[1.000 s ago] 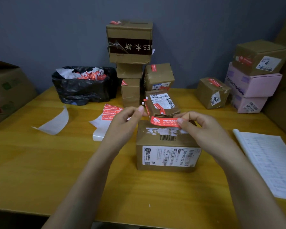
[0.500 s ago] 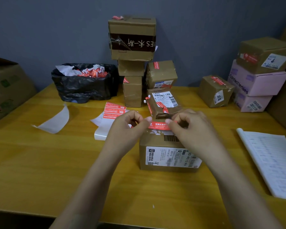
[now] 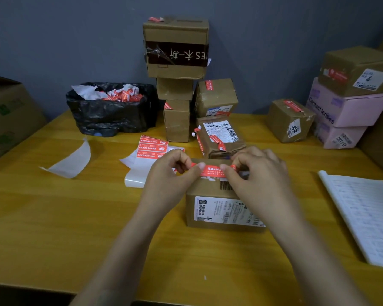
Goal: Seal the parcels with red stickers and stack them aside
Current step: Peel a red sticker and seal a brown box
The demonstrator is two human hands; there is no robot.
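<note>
A brown cardboard parcel point(image 3: 210, 195) with a white shipping label on its near side stands on the wooden table in front of me. A red sticker point(image 3: 211, 171) with white print is stretched just above its top, near the far edge. My left hand point(image 3: 170, 175) pinches the sticker's left end and my right hand point(image 3: 259, 173) pinches its right end. A sheet of red stickers point(image 3: 152, 149) lies to the left on white backing paper. Sealed parcels are stacked behind point(image 3: 175, 49).
A black bag point(image 3: 111, 113) of red and white scraps sits at back left. A loose backing sheet point(image 3: 73, 160) lies left, an open notebook point(image 3: 360, 217) right. Pink and brown boxes point(image 3: 345, 109) stand at far right; a large carton point(image 3: 7, 115) at far left.
Both hands have drawn closer together on the sticker and lowered it toward the parcel's top. The view has shifted slightly.
</note>
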